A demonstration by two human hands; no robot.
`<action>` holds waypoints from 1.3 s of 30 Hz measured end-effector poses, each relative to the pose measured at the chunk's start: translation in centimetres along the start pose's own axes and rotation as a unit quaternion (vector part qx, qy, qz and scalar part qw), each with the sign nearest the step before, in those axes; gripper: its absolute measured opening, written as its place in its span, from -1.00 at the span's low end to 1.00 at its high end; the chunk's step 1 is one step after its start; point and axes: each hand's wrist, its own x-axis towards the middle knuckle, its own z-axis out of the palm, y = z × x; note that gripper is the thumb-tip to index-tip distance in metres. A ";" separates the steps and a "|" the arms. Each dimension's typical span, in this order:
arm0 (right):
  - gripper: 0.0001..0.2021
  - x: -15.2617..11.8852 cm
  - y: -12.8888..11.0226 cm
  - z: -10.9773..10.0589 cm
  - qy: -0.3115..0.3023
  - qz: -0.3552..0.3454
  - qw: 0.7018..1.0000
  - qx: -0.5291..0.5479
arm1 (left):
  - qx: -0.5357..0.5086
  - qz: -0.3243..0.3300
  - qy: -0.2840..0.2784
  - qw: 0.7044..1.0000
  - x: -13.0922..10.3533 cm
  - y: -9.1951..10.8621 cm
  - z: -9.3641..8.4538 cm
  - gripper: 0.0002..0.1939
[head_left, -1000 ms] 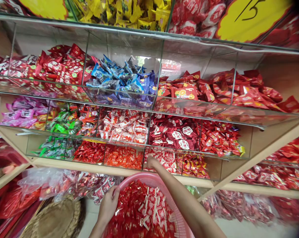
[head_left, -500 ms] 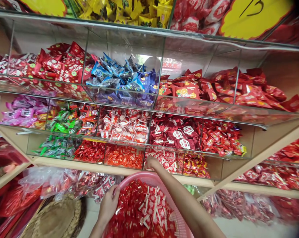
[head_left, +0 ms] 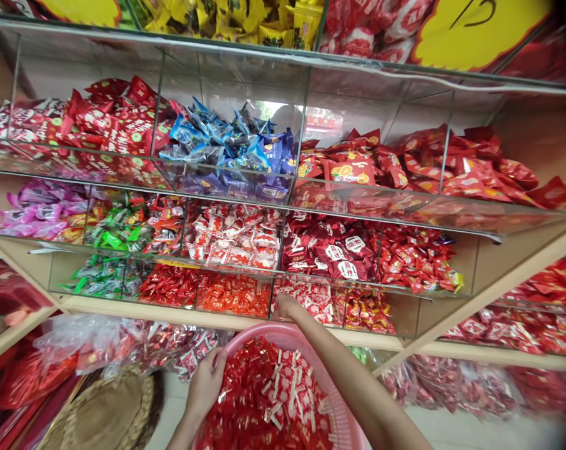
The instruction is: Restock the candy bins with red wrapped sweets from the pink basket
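A pink plastic basket [head_left: 346,400] at the bottom centre holds red-wrapped candies [head_left: 238,400] on its left and red-and-white ones [head_left: 295,387] on its right. My left hand [head_left: 207,382] grips the basket's left rim. Past the far rim, my right hand [head_left: 287,307] reaches into the lowest shelf, at the left edge of the compartment of red-and-white candies [head_left: 317,299]. Its fingers are hidden, so whether it holds a candy does not show. Left of it lies a compartment of orange-red candies [head_left: 233,295].
Glass-fronted shelves [head_left: 245,234] of wrapped candies rise ahead, their lower wooden edge [head_left: 161,311] just beyond the basket. A round woven basket [head_left: 107,412] stands at the lower left. Bagged candies [head_left: 451,384] lie below the shelf at the right.
The view has shifted slightly. Both hands and the pink basket have kept nearly the same places.
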 end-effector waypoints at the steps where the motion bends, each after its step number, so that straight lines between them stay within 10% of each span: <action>1: -0.70 -0.1 0.4 -0.1 -0.008 -0.012 1.000 0.002 | 0.001 -0.001 0.000 1.000 0.0 0.0 0.0 -0.64; 16: -0.67 -1.6 6.1 -0.4 0.025 -0.160 0.965 0.207 | 0.031 0.008 0.000 0.999 -0.1 0.1 0.0 -0.62; 23: -0.66 -7.2 5.5 -1.3 0.078 -0.278 0.912 0.290 | 0.036 0.004 -0.005 0.999 0.0 0.2 0.1 -0.63; 34: -0.90 -17.0 4.1 11.1 0.086 -0.264 0.960 0.040 | 0.041 -0.002 -0.009 0.999 0.0 0.3 0.0 -0.62; 39: -0.91 -17.7 3.3 12.9 0.125 -0.257 0.957 -0.046 | 0.041 -0.002 -0.009 0.999 0.0 0.3 0.1 -0.60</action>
